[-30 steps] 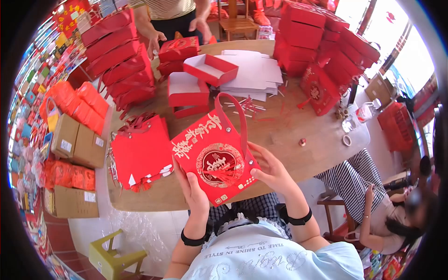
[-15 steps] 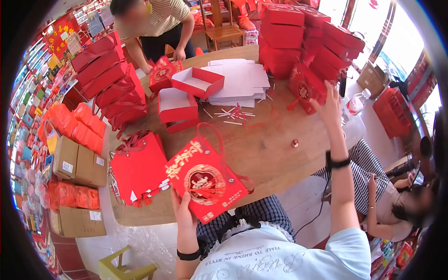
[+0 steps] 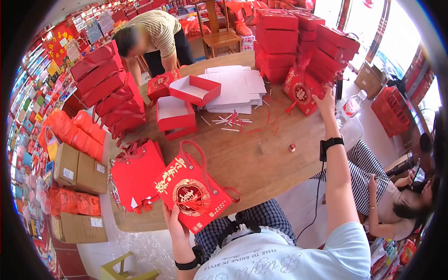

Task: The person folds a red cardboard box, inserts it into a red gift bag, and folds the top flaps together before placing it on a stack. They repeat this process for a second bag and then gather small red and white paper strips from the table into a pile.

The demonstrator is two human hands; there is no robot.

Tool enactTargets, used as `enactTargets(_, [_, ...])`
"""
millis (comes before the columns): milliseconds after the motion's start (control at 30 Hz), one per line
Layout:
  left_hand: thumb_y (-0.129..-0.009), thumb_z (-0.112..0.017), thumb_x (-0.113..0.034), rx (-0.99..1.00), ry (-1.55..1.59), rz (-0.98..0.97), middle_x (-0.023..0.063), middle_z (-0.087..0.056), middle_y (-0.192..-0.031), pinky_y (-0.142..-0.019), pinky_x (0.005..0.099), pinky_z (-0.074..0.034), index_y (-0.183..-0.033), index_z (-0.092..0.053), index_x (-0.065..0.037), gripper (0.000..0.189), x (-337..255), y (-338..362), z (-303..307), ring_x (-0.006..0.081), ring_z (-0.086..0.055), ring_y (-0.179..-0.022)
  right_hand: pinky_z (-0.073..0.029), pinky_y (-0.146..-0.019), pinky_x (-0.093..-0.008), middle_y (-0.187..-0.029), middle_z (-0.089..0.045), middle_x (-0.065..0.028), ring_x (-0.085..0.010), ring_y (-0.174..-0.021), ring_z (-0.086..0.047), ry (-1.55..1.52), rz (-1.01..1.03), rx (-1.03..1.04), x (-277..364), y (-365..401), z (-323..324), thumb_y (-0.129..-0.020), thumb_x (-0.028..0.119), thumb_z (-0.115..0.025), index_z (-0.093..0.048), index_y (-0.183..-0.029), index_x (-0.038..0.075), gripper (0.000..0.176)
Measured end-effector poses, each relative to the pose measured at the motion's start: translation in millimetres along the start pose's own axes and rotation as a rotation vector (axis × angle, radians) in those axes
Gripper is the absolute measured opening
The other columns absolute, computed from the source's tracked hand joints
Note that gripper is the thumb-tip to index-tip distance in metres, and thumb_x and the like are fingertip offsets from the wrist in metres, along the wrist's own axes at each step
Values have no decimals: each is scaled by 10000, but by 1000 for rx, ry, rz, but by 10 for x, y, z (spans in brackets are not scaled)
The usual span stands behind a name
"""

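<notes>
My left hand (image 3: 176, 227) grips the lower edge of a red gift bag (image 3: 205, 212) with gold characters, a round emblem, a tassel and a red strap handle. The bag is tilted over the table's front edge. Out to the far right, my right hand (image 3: 325, 103) is closed on the right edge of a red gift box (image 3: 303, 97) with a similar emblem and tassel; its thumb lies on the front and the other fingers are partly hidden. That box leans by tall stacks of red boxes (image 3: 276, 44). A pile of flat red bags (image 3: 136, 172) lies left of the held bag.
Open red boxes (image 3: 175, 112), white sheets (image 3: 235, 86) and scattered sticks (image 3: 232, 121) lie on the wooden table (image 3: 242, 163). A bottle (image 3: 351, 106) stands near my right hand. One person (image 3: 156, 35) bends at the far side; another (image 3: 392, 205) sits at right.
My right hand has come down from above and closed on the red gift box's edge. The held bag has moved slightly left and down. The person across the table bends lower.
</notes>
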State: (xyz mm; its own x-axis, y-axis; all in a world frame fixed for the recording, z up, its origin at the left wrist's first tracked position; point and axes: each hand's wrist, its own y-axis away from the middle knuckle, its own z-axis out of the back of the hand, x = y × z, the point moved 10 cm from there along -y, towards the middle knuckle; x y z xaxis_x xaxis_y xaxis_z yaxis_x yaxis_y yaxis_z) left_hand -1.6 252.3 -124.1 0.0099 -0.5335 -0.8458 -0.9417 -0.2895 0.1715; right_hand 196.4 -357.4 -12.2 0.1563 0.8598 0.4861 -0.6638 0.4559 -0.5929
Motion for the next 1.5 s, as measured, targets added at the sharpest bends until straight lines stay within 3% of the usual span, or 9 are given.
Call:
enactTargets(267, [-851,-491,-74,8,-1,-24,123,-424,-1274,-934,343,-406,-1336,-272,-35,533,34,-29,46,220,-467,-1134,-436,-846,-369,-1040,-550,-188,-308,-971,-544,-180,4,-149,-143,6,133,-699,210,-721,-475,-1123,30,522])
enactTargets(500, [-845,-540,-74,46,5,-27,119,-446,-1242,-931,348,-412,-1333,-251,-39,568,6,-58,-113,217,-480,-1114,-439,-843,-354,-991,-600,-187,-301,-932,-578,-354,-592,127,-1604,385,-1203,-710,445,-705,-473,-1112,-57,683])
enactTargets(733, [-865,-509,-61,124,71,35,125,-434,-1259,-941,351,-411,-1343,-244,-45,547,35,-43,-367,217,-459,-1142,-422,-883,-380,-1204,-452,-253,-320,-1060,-502,124,-96,-56,40,614,-163,-785,293,-651,-407,-1230,-5,588])
enactTargets(933, [-876,-532,-87,182,59,36,114,-407,-1285,-973,335,-369,-1362,-189,-45,596,141,-100,-923,195,-424,-1165,-413,-885,-334,-1219,-448,-146,-233,-1125,-472,-1161,5,1167,2168,2197,28,-809,330,-632,-227,-1366,38,748])
enactTargets(1033, [-862,-578,-161,234,65,-13,112,-378,-1299,-978,322,-355,-1374,-152,-46,677,253,-130,-1197,196,-402,-1183,-398,-905,-325,-1233,-431,-113,-190,-1131,-461,-1258,-177,1260,2198,2447,141,-806,376,-629,-209,-1374,29,788])
enactTargets(1267, [-873,-560,-238,508,-202,-144,132,-322,-1327,-966,362,-361,-1398,-102,-49,722,264,15,-1827,233,-408,-1192,-370,-944,-310,-1243,-447,-126,-182,-1119,-472,-1133,-167,1043,1756,2415,287,-814,224,-636,-254,-1356,12,697])
enactTargets(1333, [-885,-535,-274,563,-168,-72,139,-314,-1334,-977,363,-344,-1397,-100,-37,712,307,59,-1871,241,-408,-1193,-409,-913,-310,-1201,-498,-116,-180,-1092,-497,-1231,-418,844,1310,2263,199,-832,126,-602,-318,-1322,8,579])
enactTargets(1400, [-896,-431,-468,661,-276,-22,161,-303,-1350,-1019,386,-282,-1397,-121,-46,725,292,148,-1907,282,-396,-1205,-460,-850,-300,-1170,-532,-100,-179,-1056,-528,-1244,-656,658,777,1969,123,-858,114,-561,-386,-1269,-2,462])
enactTargets(1500, [-927,-430,-342,655,-196,43,149,-444,-1237,-953,357,-328,-1372,-192,-15,601,313,109,-1650,232,-492,-1110,-493,-661,-244,-1032,-592,-64,-134,-834,-598,-1293,-473,445,499,1027,149,-893,173,-510,-461,-1192,6,345])
